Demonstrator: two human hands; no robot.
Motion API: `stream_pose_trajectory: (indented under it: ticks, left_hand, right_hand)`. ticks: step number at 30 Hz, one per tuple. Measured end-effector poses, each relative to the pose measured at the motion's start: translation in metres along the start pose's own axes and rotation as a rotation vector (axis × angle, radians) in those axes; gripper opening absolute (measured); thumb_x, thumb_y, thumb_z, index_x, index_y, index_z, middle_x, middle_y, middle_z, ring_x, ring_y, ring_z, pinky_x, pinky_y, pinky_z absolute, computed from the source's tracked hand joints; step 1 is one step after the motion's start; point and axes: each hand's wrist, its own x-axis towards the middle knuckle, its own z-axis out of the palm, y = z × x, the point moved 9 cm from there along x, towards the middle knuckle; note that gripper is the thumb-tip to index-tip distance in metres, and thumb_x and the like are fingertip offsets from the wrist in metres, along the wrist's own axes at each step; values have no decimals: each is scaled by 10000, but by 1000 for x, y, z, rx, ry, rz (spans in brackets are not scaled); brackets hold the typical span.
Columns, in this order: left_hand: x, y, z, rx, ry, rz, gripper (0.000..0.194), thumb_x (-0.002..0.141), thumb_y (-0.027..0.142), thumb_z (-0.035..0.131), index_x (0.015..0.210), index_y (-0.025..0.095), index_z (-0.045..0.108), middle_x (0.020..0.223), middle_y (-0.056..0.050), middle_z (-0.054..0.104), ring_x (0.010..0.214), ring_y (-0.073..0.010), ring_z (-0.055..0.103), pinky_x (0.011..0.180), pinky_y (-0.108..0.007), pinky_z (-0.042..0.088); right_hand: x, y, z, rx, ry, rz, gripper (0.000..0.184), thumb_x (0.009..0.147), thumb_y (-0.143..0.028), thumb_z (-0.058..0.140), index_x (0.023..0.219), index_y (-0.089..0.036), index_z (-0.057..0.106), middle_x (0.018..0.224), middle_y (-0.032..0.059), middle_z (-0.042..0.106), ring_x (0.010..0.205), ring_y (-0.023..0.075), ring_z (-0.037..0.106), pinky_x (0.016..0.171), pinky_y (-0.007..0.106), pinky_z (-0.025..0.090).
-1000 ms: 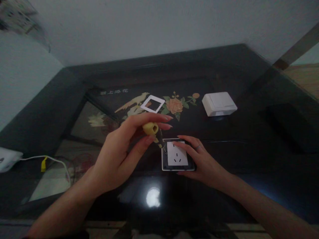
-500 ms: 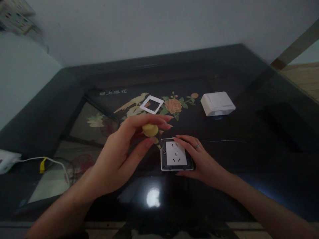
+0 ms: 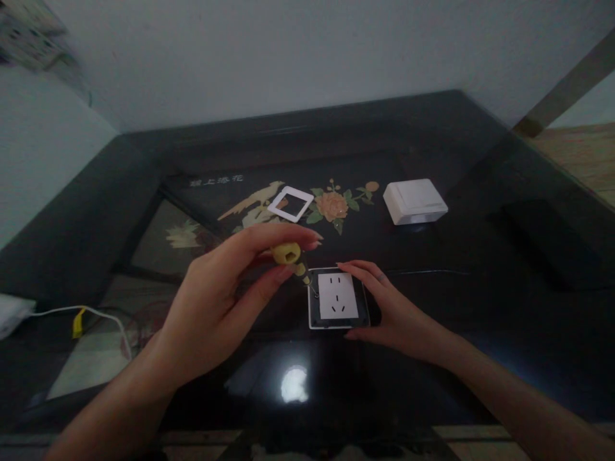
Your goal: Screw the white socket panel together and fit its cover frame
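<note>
A yellow-and-dark screwdriver (image 3: 288, 253) is held in the curled left hand (image 3: 211, 301). Its thin end is pointed at the left side of a square black-and-white wall socket (image 3: 338, 298). The socket is held at its far and near edges by the right hand (image 3: 394, 310), on a shiny black table (image 3: 384, 390). Beyond, a flat white square frame (image 3: 283, 214) and a thick white box (image 3: 416, 200) are seen, set apart.
</note>
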Motion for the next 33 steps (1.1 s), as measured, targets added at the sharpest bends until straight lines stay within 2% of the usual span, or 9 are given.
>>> stream_pose_trajectory:
  ticks: [3, 8, 14, 17, 20, 23, 26, 28, 33]
  left_hand:
    - [0, 8, 2, 100, -38, 58, 296, 943, 156, 571, 1207, 277, 630, 1177, -16, 679, 1094, -199, 645, 961, -320, 538]
    - [-2, 7, -15, 113, 144, 126, 306, 817, 168, 766, 1073, 317, 686, 952, 20, 683, 848, -163, 648, 739, -299, 564]
    - [0, 3, 3, 82, -76, 35, 326, 959, 125, 531, 1232, 288, 604, 1195, 7, 692, 1064, -176, 671, 953, -313, 544]
    - [1, 4, -3, 31, 43, 77, 197, 894, 237, 677, 1084, 292, 674, 1077, -6, 678, 975, -203, 676, 865, -348, 573]
    - [0, -3, -12, 9, 182, 60, 223, 820, 200, 766, 1012, 298, 707, 934, 13, 674, 834, -175, 675, 755, -317, 582]
    - [1, -9, -6, -37, 121, -23, 326, 882, 143, 682, 1166, 302, 664, 1032, 8, 725, 897, -176, 701, 795, -305, 600]
    - [3, -8, -1, -37, 37, -44, 302, 957, 171, 567, 1223, 294, 639, 1147, -17, 717, 1040, -200, 680, 891, -339, 582]
    - [4, -7, -5, -5, 73, -6, 233, 938, 230, 617, 1153, 295, 679, 1133, -24, 697, 1057, -209, 652, 916, -351, 553]
    - [1, -9, -19, 77, 228, 57, 254, 814, 236, 782, 1050, 315, 735, 884, 12, 669, 788, -154, 622, 711, -291, 538]
  right_hand:
    - [1, -2, 1, -5, 11, -34, 950, 678, -173, 821, 1452, -319, 289, 1480, 111, 332, 1386, 290, 373, 1140, 526, 360]
    - [0, -5, 4, -14, 10, -64, 942, 696, -183, 809, 1462, -310, 275, 1482, 115, 336, 1389, 281, 369, 1138, 514, 366]
    - [0, -6, 5, -29, 20, -79, 939, 698, -191, 804, 1463, -314, 273, 1482, 118, 338, 1390, 292, 369, 1136, 522, 367]
    - [0, -7, 5, -32, 19, -90, 934, 711, -205, 793, 1470, -326, 261, 1482, 119, 334, 1389, 304, 371, 1122, 530, 381]
    - [0, -6, 6, -38, 6, -74, 935, 714, -201, 783, 1474, -334, 255, 1489, 117, 329, 1396, 309, 365, 1131, 541, 365]
    - [0, -6, 6, -43, -2, -55, 941, 709, -197, 780, 1477, -339, 257, 1496, 114, 329, 1401, 316, 363, 1138, 548, 354]
    - [0, -6, 5, -44, -1, -59, 942, 710, -204, 780, 1482, -336, 256, 1496, 119, 331, 1398, 323, 369, 1131, 554, 364]
    - [0, -7, 5, -51, 5, -70, 943, 717, -212, 781, 1484, -343, 249, 1497, 114, 328, 1398, 321, 368, 1132, 553, 363]
    - [-1, -6, 5, -58, 10, -86, 958, 717, -215, 786, 1485, -360, 234, 1496, 99, 329, 1392, 308, 367, 1135, 541, 364]
